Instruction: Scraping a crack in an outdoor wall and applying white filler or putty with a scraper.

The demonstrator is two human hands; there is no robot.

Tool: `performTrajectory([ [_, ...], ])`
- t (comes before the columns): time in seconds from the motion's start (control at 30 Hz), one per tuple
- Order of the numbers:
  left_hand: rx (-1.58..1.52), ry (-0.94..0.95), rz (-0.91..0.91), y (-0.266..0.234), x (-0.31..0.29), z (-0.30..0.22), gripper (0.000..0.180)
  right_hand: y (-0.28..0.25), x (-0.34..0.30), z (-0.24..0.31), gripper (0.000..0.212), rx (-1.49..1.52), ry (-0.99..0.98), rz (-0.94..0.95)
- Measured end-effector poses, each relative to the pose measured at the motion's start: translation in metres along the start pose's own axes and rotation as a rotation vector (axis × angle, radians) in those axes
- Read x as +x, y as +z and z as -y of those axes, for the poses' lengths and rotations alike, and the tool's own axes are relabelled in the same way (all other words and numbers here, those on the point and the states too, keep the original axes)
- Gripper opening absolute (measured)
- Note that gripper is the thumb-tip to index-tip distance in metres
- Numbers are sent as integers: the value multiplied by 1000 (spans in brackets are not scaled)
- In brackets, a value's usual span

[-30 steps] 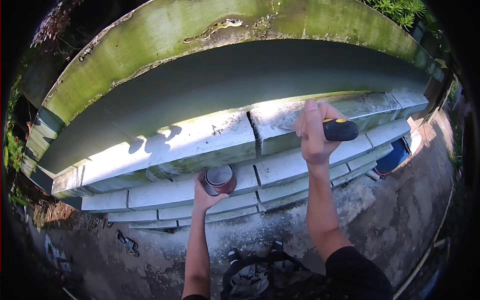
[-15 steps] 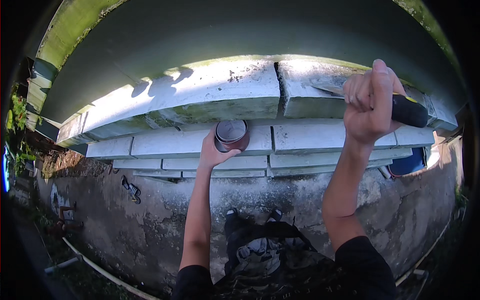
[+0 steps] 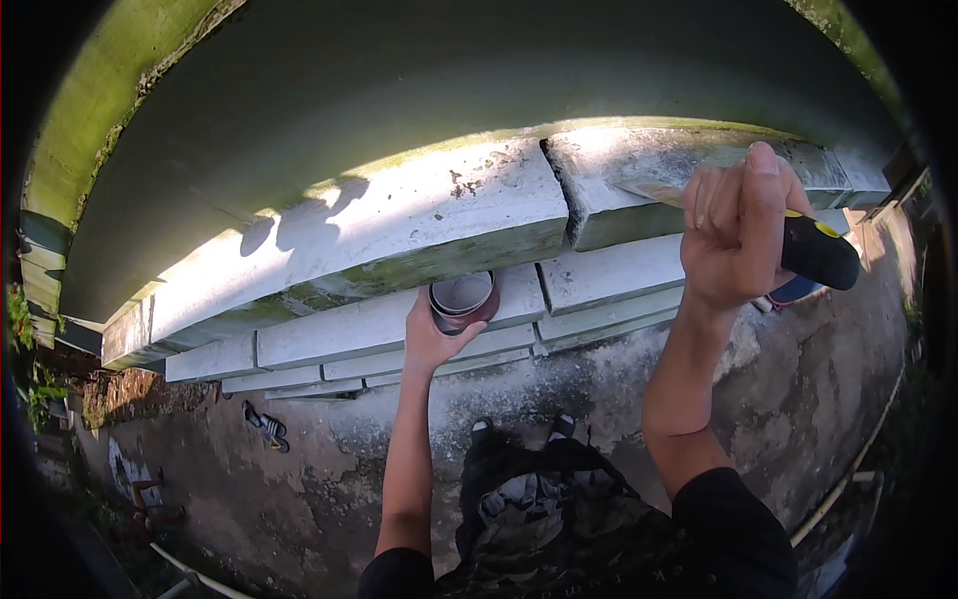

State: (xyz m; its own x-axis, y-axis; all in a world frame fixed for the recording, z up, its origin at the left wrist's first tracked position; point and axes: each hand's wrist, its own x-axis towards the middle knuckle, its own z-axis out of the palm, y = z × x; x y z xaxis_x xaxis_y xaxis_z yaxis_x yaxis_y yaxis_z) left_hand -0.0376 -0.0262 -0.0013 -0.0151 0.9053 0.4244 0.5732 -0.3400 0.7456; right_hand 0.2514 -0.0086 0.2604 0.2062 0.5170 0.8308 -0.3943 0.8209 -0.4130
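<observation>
Pale, weathered concrete steps [image 3: 389,225] curve across the scene below a dark, shaded wall [image 3: 419,90], with a black gap [image 3: 561,190] splitting the top step right of centre. At the far left, a green-stained rim [image 3: 95,130] is cut off by the round edge of the view. On the near side, left of the gap, the left hand [image 3: 429,334] is clamped around a reddish-brown cup [image 3: 465,298], its thumb along the near side and most of its fingers hidden; whether the cup's base rests on the lower step cannot be told. Farther right, the right hand [image 3: 736,225] is closed in a fist on a hand tool [image 3: 823,255] with a black-and-yellow handle. Its thin blade [image 3: 654,193] points left over the top step, and contact there is hard to judge. Something blue [image 3: 798,290] is mostly hidden behind the handle. Striped sandals [image 3: 267,427] lie on the ground at left. Faint letters on the dark shirt [image 3: 599,544] cannot be read in full, and the cup shows no legible label.
</observation>
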Motion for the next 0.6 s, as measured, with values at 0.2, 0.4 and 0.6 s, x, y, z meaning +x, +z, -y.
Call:
performTrajectory([
  [0.2, -13, 23, 18, 0, -4, 4, 86, -3, -4, 16, 41, -113, -8, 57],
  [0.4, -19, 48, 65, -4, -7, 15, 93, -7, 4, 34, 42, 5, -69, 444],
  [0.6, -8, 70, 136, -18, -9, 13, 98, 43, -11, 16, 40, -286, -93, -131],
])
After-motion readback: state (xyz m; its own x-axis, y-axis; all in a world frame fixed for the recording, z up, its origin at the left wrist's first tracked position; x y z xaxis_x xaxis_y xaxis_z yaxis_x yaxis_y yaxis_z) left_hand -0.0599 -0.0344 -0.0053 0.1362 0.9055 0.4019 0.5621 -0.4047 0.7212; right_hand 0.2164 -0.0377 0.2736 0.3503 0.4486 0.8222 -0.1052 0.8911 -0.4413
